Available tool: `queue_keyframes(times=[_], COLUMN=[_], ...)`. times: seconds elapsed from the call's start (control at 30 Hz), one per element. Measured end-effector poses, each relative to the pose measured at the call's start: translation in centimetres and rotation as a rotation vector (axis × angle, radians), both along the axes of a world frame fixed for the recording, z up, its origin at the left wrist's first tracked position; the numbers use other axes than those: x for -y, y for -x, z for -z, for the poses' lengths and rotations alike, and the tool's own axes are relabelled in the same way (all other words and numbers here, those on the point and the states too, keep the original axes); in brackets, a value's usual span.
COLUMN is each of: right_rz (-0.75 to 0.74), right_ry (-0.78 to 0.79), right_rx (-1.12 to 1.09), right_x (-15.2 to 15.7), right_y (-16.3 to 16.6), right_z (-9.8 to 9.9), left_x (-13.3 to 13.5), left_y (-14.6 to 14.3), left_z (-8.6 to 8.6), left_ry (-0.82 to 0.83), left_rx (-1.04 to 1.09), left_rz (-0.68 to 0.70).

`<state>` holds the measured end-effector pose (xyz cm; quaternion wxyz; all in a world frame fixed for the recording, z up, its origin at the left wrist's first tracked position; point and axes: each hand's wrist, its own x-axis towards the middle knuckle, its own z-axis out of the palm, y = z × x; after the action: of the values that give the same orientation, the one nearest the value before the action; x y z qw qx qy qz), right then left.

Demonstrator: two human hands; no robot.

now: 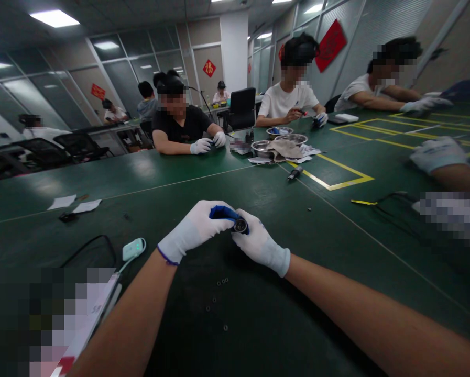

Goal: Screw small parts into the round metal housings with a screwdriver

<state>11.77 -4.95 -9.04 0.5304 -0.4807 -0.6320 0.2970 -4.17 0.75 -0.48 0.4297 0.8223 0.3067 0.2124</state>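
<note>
Both my hands wear white gloves with blue palms and meet above the green table (pixel 187 324). My right hand (pixel 258 243) is wrapped round a small black cylindrical part (pixel 240 225), whose round, hollow-looking end faces me. From the other side, my left hand (pixel 203 225) curves over with its thumb and fingers closed at the same part. Its fingertips are partly hidden there, and most of the part's body is covered by the gloves. On the tabletop below lie several small nuts or rings (pixel 223 281), with one more (pixel 226 328) closer to me.
Metal bowls (pixel 263 149) with a grey cloth (pixel 285 150) stand farther back, near a dark cylindrical part (pixel 295 174). A mint-coloured device (pixel 133 250) with a cable lies left. Gloved co-workers sit opposite; another person's gloved hand (pixel 439 154) is at right. Yellow tape (pixel 352 183) marks the table.
</note>
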Motion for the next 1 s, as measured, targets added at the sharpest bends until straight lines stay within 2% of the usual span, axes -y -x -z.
queue_keyframes(times=[0.13,0.23,0.43,0.6,0.77,1.0], right_rz=[-0.011,-0.042,-0.103,-0.138,-0.162,-0.273], right_ry=[-0.018,-0.036,-0.070,-0.114,-0.144,-0.159], right_rx=[0.027,0.036,0.048,0.047,0.033,0.029], right_x=[0.0,0.1,0.5,0.5,0.5,0.6], right_y=[0.0,0.0,0.3,0.2,0.0,0.1], right_z=[0.0,-0.1,0.0,0.1,-0.1,-0.3], left_x=[-0.1,-0.1,0.7,1.7,2.3,2.7], left_y=[0.0,0.0,0.1,-0.5,-1.0,-0.8], left_z=[0.4,0.4,-0.5,-1.3,-1.8,-2.6], left_ry=[-0.123,-0.144,-0.246,-0.392,-0.528,-0.523], left_rx=[-0.088,-0.148,-0.304,-0.417,-0.511,-0.562], left_rz=[0.021,0.055,0.077,0.025,0.053,0.091])
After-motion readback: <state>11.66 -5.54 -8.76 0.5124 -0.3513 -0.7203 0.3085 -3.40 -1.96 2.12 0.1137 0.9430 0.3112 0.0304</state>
